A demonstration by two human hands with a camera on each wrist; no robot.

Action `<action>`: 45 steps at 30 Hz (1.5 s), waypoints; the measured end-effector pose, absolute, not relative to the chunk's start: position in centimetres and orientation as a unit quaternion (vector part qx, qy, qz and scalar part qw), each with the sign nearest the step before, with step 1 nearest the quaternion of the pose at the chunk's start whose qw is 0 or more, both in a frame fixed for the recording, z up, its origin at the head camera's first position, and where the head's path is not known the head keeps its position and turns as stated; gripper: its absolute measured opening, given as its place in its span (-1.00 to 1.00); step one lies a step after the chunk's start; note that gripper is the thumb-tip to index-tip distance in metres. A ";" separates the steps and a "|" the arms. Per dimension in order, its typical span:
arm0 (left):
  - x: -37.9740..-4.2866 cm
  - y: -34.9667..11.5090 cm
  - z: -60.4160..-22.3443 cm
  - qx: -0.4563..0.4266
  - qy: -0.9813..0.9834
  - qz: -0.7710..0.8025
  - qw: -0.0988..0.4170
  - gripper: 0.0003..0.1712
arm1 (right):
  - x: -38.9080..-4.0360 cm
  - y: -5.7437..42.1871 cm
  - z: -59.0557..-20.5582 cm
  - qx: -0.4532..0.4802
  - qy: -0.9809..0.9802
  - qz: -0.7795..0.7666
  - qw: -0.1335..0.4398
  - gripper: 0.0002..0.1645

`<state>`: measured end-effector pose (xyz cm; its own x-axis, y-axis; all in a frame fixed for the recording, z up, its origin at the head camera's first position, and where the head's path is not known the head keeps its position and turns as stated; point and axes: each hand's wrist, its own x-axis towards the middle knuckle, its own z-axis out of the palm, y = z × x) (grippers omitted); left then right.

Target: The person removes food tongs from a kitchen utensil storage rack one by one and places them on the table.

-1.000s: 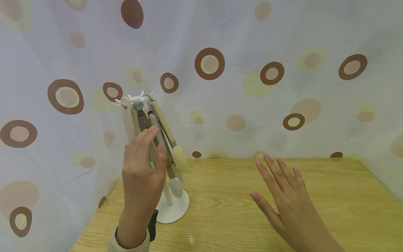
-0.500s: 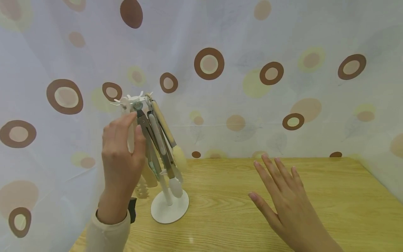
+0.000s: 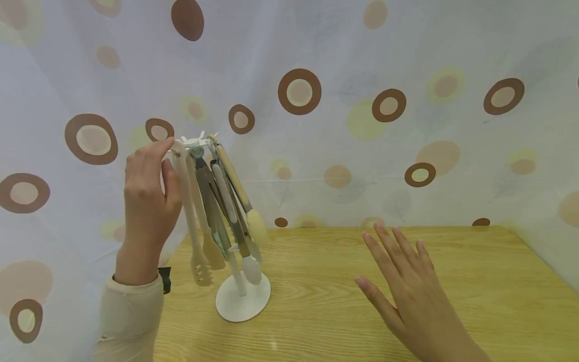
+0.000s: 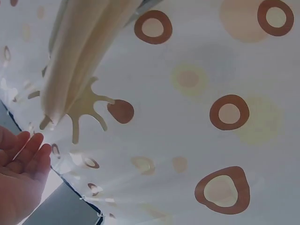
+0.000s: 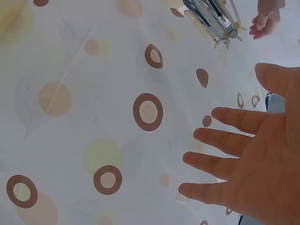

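A white utensil stand (image 3: 243, 304) stands at the left of the table, with several kitchen utensils hanging from the hooks of its top ring. Nearest my left hand (image 3: 147, 196) hangs a cream pasta server (image 3: 199, 266), its toothed head low. That hand is raised beside the top of the server's handle, fingers loosely bent; in the left wrist view the fingertips (image 4: 45, 149) are just apart from the handle end (image 4: 49, 117). My right hand (image 3: 413, 296) hovers over the table at the right, fingers straight and spread, holding nothing. The right wrist view also shows its palm (image 5: 267, 173).
Other utensils on the stand include tongs (image 3: 212, 191) and one with a yellow head (image 3: 257, 229). A wooden table (image 3: 325, 301) runs to a white curtain (image 3: 334, 45) with brown and beige circles, behind and at both sides.
My left hand has moved left and up from in front of the hanging utensils to the top of the pasta server, uncovering it. My right hand stays nearly still.
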<state>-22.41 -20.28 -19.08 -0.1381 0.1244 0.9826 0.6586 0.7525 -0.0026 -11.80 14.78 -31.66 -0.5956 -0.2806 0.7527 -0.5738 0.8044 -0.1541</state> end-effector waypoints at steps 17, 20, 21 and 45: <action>-26.4 -23.5 -17.7 -0.311 -0.771 -0.240 0.501 -0.47 | -12.0 14.5 -31.8 0.249 -0.871 0.193 0.376 -0.24; -26.9 -23.5 -17.9 -0.308 -0.768 -0.253 0.501 -0.33 | -12.0 14.5 -31.8 0.247 -0.872 0.193 0.376 -0.25; -27.0 -23.4 -17.9 -0.307 -0.765 -0.261 0.503 -0.31 | -12.0 14.5 -31.8 0.247 -0.872 0.192 0.377 -0.25; -28.9 -22.0 -17.9 -0.283 -0.677 -0.470 0.491 -0.46 | -12.3 14.4 -32.0 0.251 -0.877 0.197 0.360 -0.28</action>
